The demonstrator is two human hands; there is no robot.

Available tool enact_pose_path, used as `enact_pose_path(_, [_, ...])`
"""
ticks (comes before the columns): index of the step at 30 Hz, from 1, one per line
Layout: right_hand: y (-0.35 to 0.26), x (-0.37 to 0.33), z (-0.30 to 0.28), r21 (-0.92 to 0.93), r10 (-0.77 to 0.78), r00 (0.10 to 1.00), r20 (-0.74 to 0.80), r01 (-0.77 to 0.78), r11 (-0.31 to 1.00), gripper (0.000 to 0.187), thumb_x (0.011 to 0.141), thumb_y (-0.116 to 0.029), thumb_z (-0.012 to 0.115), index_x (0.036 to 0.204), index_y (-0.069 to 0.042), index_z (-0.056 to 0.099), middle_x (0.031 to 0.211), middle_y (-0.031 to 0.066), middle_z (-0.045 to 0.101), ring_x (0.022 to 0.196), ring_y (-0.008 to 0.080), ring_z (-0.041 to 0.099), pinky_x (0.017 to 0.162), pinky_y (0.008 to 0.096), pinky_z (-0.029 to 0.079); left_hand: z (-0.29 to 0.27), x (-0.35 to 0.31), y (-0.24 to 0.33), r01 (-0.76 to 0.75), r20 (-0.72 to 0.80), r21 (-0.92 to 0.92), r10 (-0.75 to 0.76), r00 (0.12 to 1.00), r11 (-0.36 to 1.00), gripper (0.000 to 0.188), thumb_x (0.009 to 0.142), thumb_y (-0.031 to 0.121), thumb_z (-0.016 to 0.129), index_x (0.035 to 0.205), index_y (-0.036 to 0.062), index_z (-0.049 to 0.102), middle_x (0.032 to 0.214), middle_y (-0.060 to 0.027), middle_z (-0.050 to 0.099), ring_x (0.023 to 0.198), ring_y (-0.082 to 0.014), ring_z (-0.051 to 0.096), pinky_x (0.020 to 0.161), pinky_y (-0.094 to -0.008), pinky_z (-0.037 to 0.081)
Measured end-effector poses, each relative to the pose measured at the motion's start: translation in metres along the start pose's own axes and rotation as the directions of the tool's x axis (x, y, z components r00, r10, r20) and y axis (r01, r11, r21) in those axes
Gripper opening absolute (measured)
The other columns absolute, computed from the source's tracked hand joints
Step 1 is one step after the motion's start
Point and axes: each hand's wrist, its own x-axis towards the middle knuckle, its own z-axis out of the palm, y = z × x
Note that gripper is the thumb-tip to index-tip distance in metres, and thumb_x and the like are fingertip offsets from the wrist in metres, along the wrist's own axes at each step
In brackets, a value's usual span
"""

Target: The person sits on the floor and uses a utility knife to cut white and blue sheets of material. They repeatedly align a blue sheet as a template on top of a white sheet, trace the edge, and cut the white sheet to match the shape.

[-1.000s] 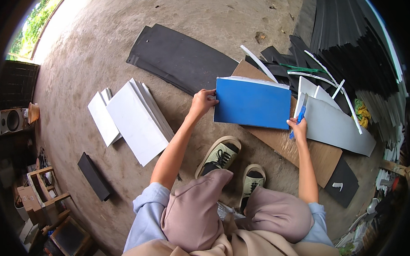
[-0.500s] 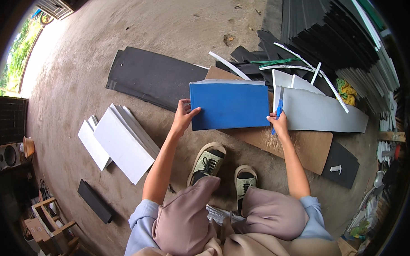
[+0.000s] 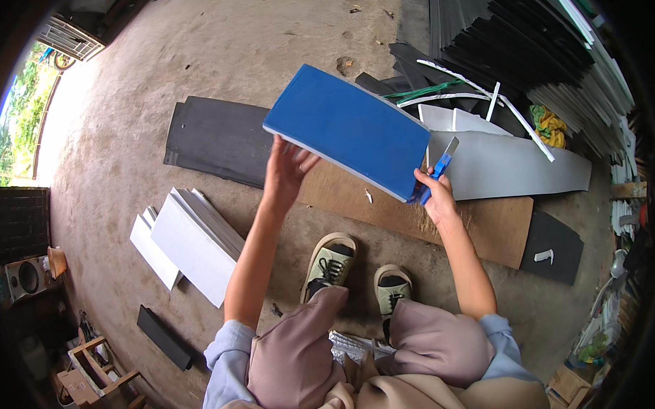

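Observation:
A rectangular blue sheet (image 3: 350,124) with a pale edge is held up in front of me, tilted, its left end higher. My left hand (image 3: 284,170) is at its lower left edge, fingertips against the sheet and partly hidden behind it. My right hand (image 3: 437,197) grips a blue utility knife (image 3: 443,163), blade out and pointing up and away. Thumb and fingers of that hand also meet the sheet's lower right corner. Beneath lies a brown board (image 3: 480,231) on the floor, with a small white scrap (image 3: 369,196) on it.
A grey sheet (image 3: 514,165) and white strips (image 3: 516,118) lie to the right, before stacked black sheets (image 3: 545,45). Dark sheets (image 3: 217,140) rest behind the brown board. White boards (image 3: 192,242) and a black block (image 3: 165,337) are on the left. My shoes (image 3: 333,258) stand close by.
The blue sheet has tilted, its left end rising away from me and its right corner dropping. My left hand has shifted to its lower edge; the knife stays in my right hand.

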Motion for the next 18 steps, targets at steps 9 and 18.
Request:
enact_pose_path(9, [0.033, -0.005, -0.021, -0.506, -0.119, 0.987, -0.111, 0.047, 0.861, 0.033, 0.074, -0.017, 0.065, 0.093, -0.006, 0.040, 0.089, 0.0031, 0.043, 0.081, 0.0116, 0.044, 0.073, 0.0256, 0.036, -0.017, -0.001, -0.049, 0.190, -0.213, 0.616, -0.071, 0.974, 0.765, 0.046, 0.081, 0.008, 0.050, 0.123, 0.0042, 0.031, 0.093, -0.0075, 0.054, 0.079, -0.0132, 0.056, 0.063, -0.0280, 0.049])
enact_pose_path(18, [0.061, 0.044, 0.008, -0.754, -0.280, 0.926, 0.253, 0.370, 0.542, 0.025, 0.072, -0.003, 0.063, 0.090, -0.001, 0.045, 0.084, 0.0063, 0.053, 0.075, 0.0119, 0.053, 0.069, 0.0259, 0.045, -0.076, 0.004, -0.058, 0.180, -0.185, 0.845, -0.042, 0.982, 0.504, 0.049, 0.077, 0.012, 0.056, 0.122, 0.0020, 0.039, 0.085, -0.0095, 0.056, 0.070, -0.0177, 0.056, 0.063, -0.0295, 0.046])
